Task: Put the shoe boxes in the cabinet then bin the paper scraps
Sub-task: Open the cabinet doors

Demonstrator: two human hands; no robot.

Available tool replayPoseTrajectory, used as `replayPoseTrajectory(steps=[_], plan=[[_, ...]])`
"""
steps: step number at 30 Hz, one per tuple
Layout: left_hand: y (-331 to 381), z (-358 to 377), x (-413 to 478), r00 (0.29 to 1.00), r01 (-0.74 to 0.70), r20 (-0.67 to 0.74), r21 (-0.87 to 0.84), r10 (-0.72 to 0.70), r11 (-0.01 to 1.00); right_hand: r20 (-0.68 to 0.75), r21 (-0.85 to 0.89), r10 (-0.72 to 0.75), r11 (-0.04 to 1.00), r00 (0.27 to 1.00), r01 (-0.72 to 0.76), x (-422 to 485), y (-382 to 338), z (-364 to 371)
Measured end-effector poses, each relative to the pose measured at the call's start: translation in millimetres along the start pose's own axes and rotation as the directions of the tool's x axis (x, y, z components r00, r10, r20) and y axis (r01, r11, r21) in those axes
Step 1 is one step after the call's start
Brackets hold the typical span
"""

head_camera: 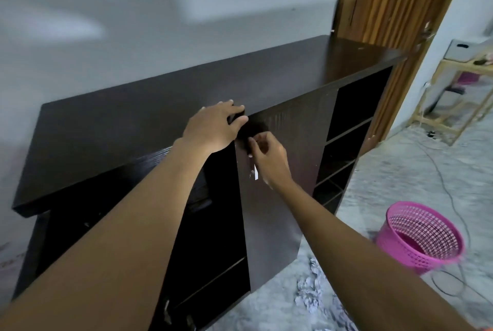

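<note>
A dark brown cabinet [165,106] stands against the wall. My left hand [213,125] rests on the front edge of its top, fingers over the upper corner of a cabinet door [269,218]. My right hand [266,157] is at the door's left edge just below, its fingers curled and pinching near that edge; what they pinch I cannot make out. A small white scrap [255,172] shows on the door beside my right wrist. Crumpled paper scraps [312,293] lie on the floor by the door's foot. No shoe box is visible.
A pink mesh bin [424,234] stands on the floor at right, with a cable trailing past it. The cabinet's right bay has open shelves [346,138]. Behind it are a wooden door [386,10] and a light wooden rack [453,96] farther right.
</note>
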State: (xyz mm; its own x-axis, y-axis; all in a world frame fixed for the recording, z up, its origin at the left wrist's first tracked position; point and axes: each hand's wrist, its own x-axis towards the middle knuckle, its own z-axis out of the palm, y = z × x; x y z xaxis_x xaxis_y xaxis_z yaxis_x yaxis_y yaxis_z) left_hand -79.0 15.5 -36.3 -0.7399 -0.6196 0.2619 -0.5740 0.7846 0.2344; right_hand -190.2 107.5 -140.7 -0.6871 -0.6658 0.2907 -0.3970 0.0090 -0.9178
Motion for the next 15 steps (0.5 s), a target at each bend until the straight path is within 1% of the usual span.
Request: replayPoseTrajectory(steps=[3, 6, 11, 15], plan=[[-2.2, 2.0, 1.5, 1.000, 0.029, -0.002, -0.019, -0.029, 0.999, -0.041, 0.116, -0.008, 0.993, 0.999, 0.013, -0.9, 7.8, 12.0], [-0.3, 1.5, 0.7, 0.999, 0.047, -0.012, -0.039, -0.048, 0.998, -0.079, 0.204, 0.057, 0.978, 0.995, -0.040, -4.6, 11.8, 18.3], [2.1, -1.3, -0.4, 0.997, 0.068, -0.020, -0.077, -0.069, 0.995, -0.063, 0.190, 0.128, 0.975, 0.990, -0.114, -13.8, 8.7, 14.2], [2.2, -3.0, -0.6, 0.998, 0.053, -0.011, -0.121, -0.055, 0.991, -0.033, 0.181, 0.199, 0.965, 0.979, -0.190, -27.9, 2.7, -3.5]])
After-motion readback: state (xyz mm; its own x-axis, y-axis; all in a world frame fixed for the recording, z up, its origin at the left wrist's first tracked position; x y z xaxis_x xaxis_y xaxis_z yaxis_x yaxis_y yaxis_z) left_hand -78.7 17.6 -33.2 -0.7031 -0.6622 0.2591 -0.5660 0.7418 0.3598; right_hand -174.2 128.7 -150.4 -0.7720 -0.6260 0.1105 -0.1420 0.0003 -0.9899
